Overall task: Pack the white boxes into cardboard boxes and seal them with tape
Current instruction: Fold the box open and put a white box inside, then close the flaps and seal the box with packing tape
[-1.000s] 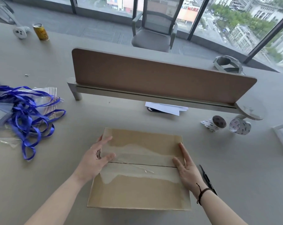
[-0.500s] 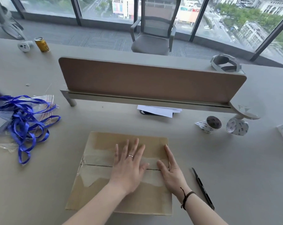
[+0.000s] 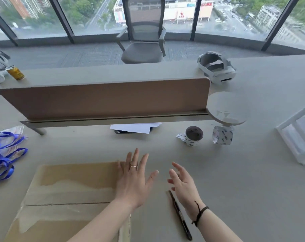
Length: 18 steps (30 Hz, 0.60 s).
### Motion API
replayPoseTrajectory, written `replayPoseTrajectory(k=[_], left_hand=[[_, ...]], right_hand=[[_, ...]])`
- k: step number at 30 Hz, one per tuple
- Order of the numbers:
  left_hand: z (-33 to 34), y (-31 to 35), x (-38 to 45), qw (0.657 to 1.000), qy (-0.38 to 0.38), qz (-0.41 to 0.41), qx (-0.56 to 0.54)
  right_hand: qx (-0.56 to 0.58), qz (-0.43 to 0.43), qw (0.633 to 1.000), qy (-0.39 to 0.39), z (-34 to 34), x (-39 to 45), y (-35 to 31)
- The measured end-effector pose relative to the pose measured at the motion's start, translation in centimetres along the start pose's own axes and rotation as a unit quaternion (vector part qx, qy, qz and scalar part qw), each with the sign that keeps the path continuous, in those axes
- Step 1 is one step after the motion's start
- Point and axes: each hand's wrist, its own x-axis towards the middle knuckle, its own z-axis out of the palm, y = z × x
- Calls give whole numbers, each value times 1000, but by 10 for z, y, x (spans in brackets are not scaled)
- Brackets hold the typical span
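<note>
Blue ribbon [image 3: 3, 154]: loose tangle at the far left edge of the surface [image 3: 253, 189]; snag risk if the box slides that way.
Cardboard box [image 3: 69, 194]: closed, front left, clear tape across the seam; tape edges look uneven, may lift if left unpressed.
Left hand [image 3: 133, 182]: fingers straight and spread, holding nothing, over the box's right edge.
Black pen [image 3: 180, 215]: just beside the box; liable to be knocked.
Right hand [image 3: 184, 185]: loosely open, empty.
Tape rolls [image 3: 193, 136]: beyond, well apart.
</note>
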Motion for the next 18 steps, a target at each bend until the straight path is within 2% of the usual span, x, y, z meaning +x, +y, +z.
replayPoseTrajectory(k=[4, 7, 10, 13, 16, 18], left_hand=[[6, 83, 39, 996, -29, 52, -63], [8, 136, 69, 985, -76, 83, -132], [11, 182, 100, 968, -109, 66, -214], [14, 221, 133, 942, -112, 6, -315], [18, 249, 160, 918, -119, -45, -376], [20, 260, 173, 903, -131, -68, -405]], right_hand=[[31, -5, 998, 52, -70, 35, -9], [54, -5, 986, 160, -129, 70, -22], [73, 5, 967, 246, -180, 105, -37], [46, 5, 976, 211, -213, 132, -54], [59, -11, 988, 139, -227, 150, -64], [56, -5, 991, 122, -230, 158, -62]])
